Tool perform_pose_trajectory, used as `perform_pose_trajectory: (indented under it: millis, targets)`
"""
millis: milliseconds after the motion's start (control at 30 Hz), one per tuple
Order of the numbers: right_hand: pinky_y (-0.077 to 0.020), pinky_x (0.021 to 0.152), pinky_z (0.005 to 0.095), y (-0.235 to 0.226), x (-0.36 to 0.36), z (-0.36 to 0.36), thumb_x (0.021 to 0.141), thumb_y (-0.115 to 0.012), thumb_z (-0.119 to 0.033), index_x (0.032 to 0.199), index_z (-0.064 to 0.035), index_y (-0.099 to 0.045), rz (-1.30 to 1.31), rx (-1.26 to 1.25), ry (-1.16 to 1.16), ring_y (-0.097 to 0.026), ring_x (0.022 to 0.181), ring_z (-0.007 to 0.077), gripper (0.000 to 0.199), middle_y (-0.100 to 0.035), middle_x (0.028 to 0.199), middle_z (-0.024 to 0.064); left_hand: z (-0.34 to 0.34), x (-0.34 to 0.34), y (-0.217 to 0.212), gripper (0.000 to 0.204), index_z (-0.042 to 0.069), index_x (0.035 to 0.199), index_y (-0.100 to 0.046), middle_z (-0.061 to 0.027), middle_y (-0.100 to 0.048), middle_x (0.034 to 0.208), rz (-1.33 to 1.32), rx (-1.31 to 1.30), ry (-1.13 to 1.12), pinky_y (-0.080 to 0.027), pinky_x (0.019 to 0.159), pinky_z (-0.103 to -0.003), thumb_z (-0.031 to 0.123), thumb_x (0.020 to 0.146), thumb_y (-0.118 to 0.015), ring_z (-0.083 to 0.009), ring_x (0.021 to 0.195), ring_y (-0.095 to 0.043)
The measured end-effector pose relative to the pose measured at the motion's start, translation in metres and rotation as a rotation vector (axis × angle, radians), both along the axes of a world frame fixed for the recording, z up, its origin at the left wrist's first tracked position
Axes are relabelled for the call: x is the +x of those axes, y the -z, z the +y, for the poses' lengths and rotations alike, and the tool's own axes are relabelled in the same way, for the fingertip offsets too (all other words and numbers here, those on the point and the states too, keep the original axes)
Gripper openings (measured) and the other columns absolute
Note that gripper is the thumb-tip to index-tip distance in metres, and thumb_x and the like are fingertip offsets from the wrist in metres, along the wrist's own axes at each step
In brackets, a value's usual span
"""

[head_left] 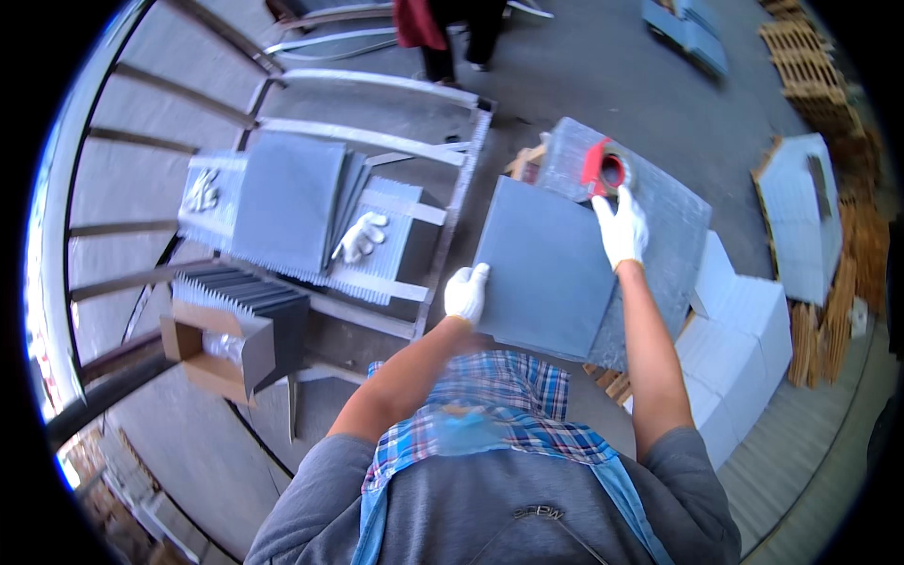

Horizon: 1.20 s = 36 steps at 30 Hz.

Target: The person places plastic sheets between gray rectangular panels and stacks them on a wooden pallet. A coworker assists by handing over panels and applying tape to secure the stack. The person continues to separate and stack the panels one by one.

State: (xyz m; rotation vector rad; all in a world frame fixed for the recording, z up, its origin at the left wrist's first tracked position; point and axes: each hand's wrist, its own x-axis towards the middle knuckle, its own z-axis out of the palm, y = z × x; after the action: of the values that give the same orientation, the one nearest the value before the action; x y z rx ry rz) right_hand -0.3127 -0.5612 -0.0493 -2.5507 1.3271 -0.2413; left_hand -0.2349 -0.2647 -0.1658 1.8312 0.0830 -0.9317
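Note:
A flat grey square panel (pixel 546 268) lies before me, overlapping a larger wrapped grey slab (pixel 664 202). My left hand (pixel 465 294), in a white glove, has its fingers closed at the panel's left edge, with the thumb up by the top face. My right hand (pixel 623 231), also gloved in white, reaches over the panel's far right corner. Its thumb and fingers are apart, the tips right at the near side of a red tape dispenser (pixel 595 168) with a roll of tape, which rests on the slab. Whether they touch it is hard to tell.
At left, a metal frame rack (pixel 377 85) surrounds stacked grey panels (pixel 287 202) with loose white gloves (pixel 363 237) on them. An open cardboard box (pixel 218 348) stands nearer. White cartons (pixel 739 339) and wooden pallets (pixel 800 56) are at right. Another person (pixel 452 38) stands beyond.

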Motion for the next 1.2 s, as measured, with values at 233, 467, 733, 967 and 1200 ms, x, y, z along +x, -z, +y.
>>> perform_pose_trajectory:
  millis: [233,467,733,967,1200]
  targets:
    - [-0.0455,0.098,0.0528,0.048,0.053,-0.054,0.086,-0.058,-0.059,0.117,-0.008,-0.067,0.405,-0.077,0.002,-0.058,0.119,0.0395,0.061,-0.066,0.123,0.0202,-0.003,-0.002,-0.028,0.049,-0.002,0.091,-0.067,-0.0173,-0.068,0.083,0.073,0.038,-0.037,-0.048,0.076,-0.04,0.047,0.092,-0.063,-0.0271,0.077,-0.063]
    - [-0.0496,0.091,0.0521,0.044,-0.001,-0.104,0.087,-0.06,-0.046,0.109,-0.0078,-0.069,0.396,-0.125,0.018,-0.065,0.104,0.0421,0.045,-0.069,0.108,0.0236,-0.009,-0.005,-0.033,0.041,0.001,0.088,-0.068,-0.0123,-0.068,0.079,0.167,0.036,-0.115,-0.049,0.074,-0.036,0.042,0.092,-0.066,-0.0204,0.076,-0.062]
    - [-0.045,0.098,0.0499,0.065,-0.124,-0.159,0.091,-0.064,-0.032,0.131,-0.0115,-0.059,0.265,-0.063,0.07,-0.059,0.115,0.0417,0.045,-0.063,0.128,0.0221,-0.032,-0.004,-0.015,0.053,-0.003,0.098,-0.068,-0.0224,-0.069,0.095,-0.037,0.071,-0.002,-0.048,0.084,-0.043,0.049,0.093,-0.06,-0.0363,0.09,-0.066]
    - [-0.034,0.112,0.0509,0.017,-0.066,-0.046,0.089,-0.065,-0.031,0.135,-0.0053,-0.052,0.209,-0.269,-0.083,-0.043,0.133,0.0411,0.054,-0.054,0.138,0.0223,-0.053,0.005,-0.04,0.043,-0.003,0.103,-0.069,-0.0141,-0.071,0.091,0.194,-0.011,-0.032,-0.05,0.079,-0.036,0.039,0.095,-0.065,-0.0203,0.087,-0.066]
    - [-0.0286,0.117,0.0485,0.043,-0.067,0.11,0.095,-0.061,-0.036,0.146,-0.0076,-0.045,0.169,0.053,-0.202,-0.035,0.141,0.0394,0.061,-0.045,0.149,0.018,0.055,0.047,-0.017,0.056,-0.004,0.118,-0.065,-0.0216,-0.07,0.113,-0.006,0.199,0.225,-0.049,0.093,-0.04,0.046,0.094,-0.06,-0.0336,0.108,-0.066]
